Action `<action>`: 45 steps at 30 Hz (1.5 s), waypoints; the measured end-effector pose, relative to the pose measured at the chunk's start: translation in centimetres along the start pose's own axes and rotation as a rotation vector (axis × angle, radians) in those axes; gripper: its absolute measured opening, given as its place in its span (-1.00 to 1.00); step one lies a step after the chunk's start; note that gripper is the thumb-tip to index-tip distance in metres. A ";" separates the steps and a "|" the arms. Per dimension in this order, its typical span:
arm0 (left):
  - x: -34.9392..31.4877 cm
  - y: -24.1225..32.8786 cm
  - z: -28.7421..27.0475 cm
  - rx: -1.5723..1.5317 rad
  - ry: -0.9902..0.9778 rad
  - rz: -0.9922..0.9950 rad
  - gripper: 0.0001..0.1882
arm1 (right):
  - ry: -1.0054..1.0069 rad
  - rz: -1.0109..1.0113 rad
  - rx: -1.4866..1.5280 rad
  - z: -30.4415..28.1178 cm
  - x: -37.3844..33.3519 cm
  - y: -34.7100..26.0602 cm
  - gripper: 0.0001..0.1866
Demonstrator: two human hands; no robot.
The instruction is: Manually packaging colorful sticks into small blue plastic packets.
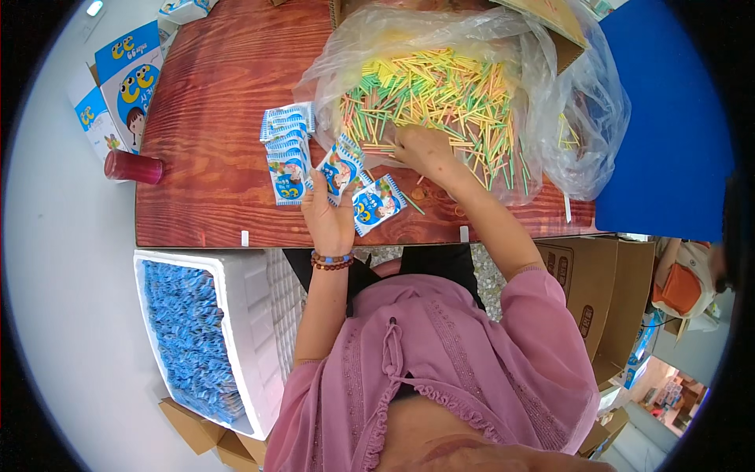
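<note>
A blue-and-white packet (pixel 340 167) is in the left hand (pixel 330 214), pinched between thumb and fingers. Loose packets (pixel 379 204) lie just right of that hand, overlapping packets (pixel 287 149) just left of it. The right hand (pixel 429 153), fingers bent, is at the near edge of heaped coloured sticks (pixel 440 86); whether it grips any, I cannot tell. Beyond it, clear plastic (pixel 318 75) spreads over the desk (pixel 212 118). A red cup (pixel 134 167) lies well left of both hands.
</note>
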State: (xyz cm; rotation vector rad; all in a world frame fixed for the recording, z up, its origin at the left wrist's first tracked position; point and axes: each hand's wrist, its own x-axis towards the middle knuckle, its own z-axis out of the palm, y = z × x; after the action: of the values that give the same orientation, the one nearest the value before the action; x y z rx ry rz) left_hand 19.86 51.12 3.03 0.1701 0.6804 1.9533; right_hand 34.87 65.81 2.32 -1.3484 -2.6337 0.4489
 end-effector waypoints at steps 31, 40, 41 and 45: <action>-0.2 -0.4 0.9 -0.126 -0.048 -0.056 -0.65 | 0.027 -0.034 1.127 -7.8 -4.4 -7.1 -0.79; 1.2 -2.3 1.1 -0.106 -0.180 0.015 -0.73 | 0.212 -0.037 0.966 -7.1 -4.2 -5.5 -0.83; 1.1 -1.8 1.0 0.021 -0.146 0.032 -0.70 | 0.290 -0.051 0.798 -7.5 -4.0 -5.0 -0.85; 1.1 -1.3 0.8 0.184 -0.021 0.159 -0.65 | 0.366 -0.208 0.133 -4.5 -2.4 -0.6 -0.83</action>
State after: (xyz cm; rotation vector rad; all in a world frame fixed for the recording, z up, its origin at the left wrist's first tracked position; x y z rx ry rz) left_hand 20.67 52.80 2.78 0.3676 0.8553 2.0353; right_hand 36.96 64.43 6.75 -0.9943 -2.3611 0.3078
